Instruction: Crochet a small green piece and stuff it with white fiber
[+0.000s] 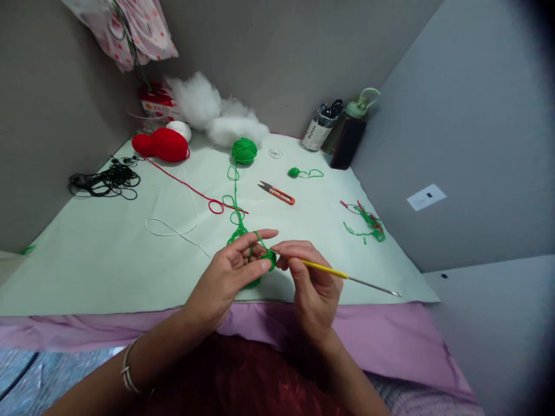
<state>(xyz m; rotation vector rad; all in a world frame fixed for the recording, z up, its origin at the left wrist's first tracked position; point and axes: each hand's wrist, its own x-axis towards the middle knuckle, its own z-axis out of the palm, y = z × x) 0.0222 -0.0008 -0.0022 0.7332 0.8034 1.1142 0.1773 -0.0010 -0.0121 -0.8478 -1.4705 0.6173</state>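
Note:
Between thumb and fingers, my left hand (225, 271) pinches a small green crochet piece (271, 260), with green yarn looped over its raised index finger. My right hand (314, 283) is closed around a crochet hook (325, 267) with a yellow grip. One end of the hook meets the green piece; its bare metal end points right. Loose green yarn (237, 233) lies just beyond my left hand and runs back to a green yarn ball (244, 151). More green shows beneath my left hand, partly hidden by it.
Orange thread snips (276, 193) lie mid-table. At left are a red stuffed piece (162, 144) with a trailing strand and a black cord tangle (106, 178). White stuffing (217, 110) sits behind. Yarn scraps (368, 222), a small green piece (293, 172) and a phone (348, 143) are right.

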